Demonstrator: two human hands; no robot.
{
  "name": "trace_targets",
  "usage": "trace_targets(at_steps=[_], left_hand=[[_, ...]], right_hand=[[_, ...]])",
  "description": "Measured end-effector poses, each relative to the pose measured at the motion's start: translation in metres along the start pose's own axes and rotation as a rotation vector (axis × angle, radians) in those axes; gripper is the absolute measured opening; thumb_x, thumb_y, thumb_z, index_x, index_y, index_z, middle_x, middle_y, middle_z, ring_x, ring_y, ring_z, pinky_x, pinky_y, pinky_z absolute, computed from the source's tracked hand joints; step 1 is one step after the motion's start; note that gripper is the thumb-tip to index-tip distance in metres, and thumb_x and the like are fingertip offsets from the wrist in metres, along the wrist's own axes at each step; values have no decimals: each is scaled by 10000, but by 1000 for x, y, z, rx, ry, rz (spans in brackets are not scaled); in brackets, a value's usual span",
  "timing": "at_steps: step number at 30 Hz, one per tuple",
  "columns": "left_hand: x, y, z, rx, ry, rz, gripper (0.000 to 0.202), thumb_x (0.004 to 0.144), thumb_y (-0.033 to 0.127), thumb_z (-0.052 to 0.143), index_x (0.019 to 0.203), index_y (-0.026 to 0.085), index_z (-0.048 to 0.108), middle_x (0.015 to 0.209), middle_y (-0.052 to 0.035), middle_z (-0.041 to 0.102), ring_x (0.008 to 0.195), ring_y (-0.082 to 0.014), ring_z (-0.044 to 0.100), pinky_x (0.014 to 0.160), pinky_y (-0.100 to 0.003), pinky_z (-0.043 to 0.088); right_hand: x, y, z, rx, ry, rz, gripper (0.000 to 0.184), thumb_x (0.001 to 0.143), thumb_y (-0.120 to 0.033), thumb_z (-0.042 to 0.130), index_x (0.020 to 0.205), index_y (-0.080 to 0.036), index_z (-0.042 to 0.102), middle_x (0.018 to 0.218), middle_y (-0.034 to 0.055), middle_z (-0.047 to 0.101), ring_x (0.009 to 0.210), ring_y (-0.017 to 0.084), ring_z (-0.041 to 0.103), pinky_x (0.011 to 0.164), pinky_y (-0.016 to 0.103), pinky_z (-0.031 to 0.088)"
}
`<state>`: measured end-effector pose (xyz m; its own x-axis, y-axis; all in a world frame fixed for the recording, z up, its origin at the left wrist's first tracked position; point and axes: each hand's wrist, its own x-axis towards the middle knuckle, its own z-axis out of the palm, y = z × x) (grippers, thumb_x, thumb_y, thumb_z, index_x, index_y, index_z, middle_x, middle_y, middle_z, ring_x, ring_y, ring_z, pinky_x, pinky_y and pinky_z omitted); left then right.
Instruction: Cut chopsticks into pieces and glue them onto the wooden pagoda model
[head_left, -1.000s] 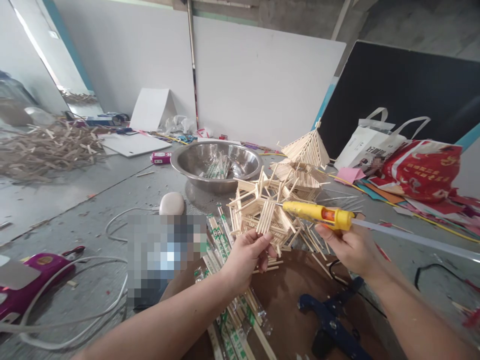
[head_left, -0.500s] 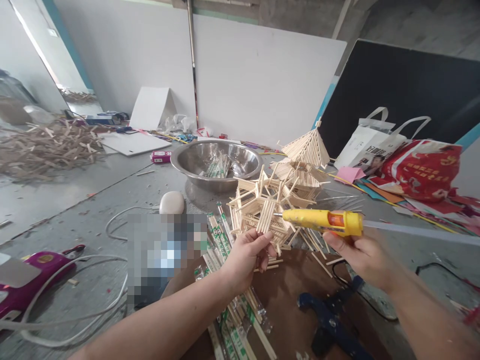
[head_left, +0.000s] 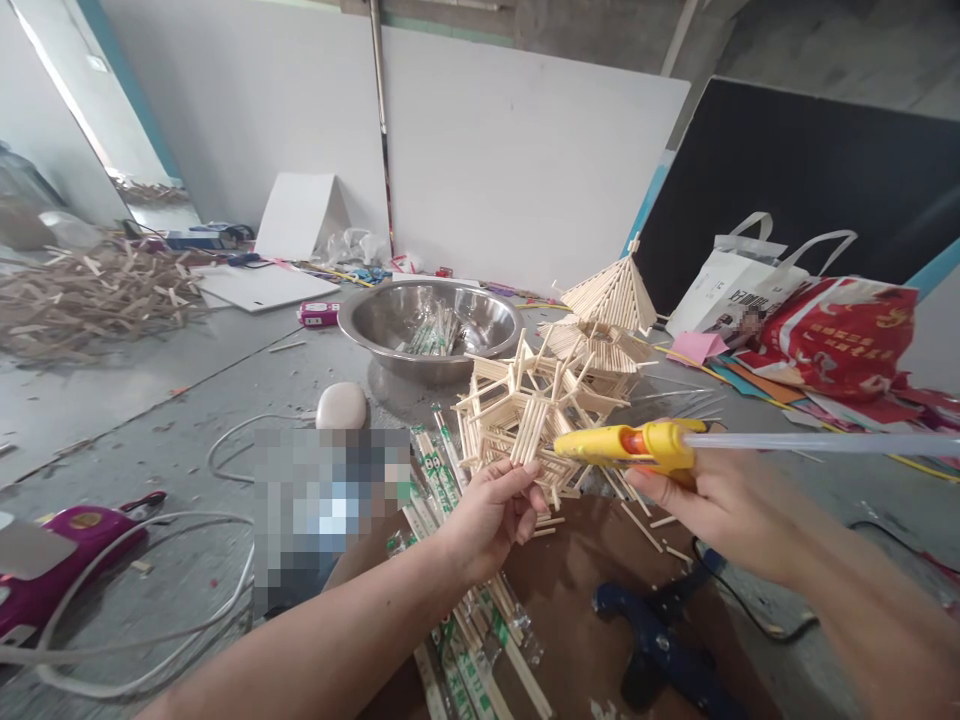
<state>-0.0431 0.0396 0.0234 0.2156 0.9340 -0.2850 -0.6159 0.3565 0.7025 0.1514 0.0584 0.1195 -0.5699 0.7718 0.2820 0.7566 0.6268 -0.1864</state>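
Glue gun [head_left: 600, 446], gripped by the right hand [head_left: 712, 500], has dipped nose-first; the left hand [head_left: 499, 515] pinches sticks [head_left: 531, 432]; stick framework [head_left: 506, 410] and metal basin [head_left: 427, 368] stand beyond.

The left forearm [head_left: 322, 632] slants up from the lower left, its left hand [head_left: 501, 512] pinching near the centre, fingers curled; the right forearm [head_left: 862, 600] enters from the lower right, its right hand [head_left: 705, 500] gripping, thumb [head_left: 654, 488] pointing leftward.

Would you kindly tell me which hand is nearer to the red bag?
Right: the right hand, holding the yellow glue gun, is in front of the red bag and to its left; the left hand, pinching wooden sticks, is farther left.
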Motion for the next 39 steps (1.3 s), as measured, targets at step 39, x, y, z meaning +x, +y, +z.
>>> trace_targets(at_steps=[39], left_hand=[[0,1,0,5,-24,12,183,662,273,619,644,142,493,462,25,564,288,-44,406,312,-156,246]], right_hand=[[8,-14,-1,-118,-13,0,236,805,-356,402,763,-207,580,656,8,640,586,155,584,509,241,405]])
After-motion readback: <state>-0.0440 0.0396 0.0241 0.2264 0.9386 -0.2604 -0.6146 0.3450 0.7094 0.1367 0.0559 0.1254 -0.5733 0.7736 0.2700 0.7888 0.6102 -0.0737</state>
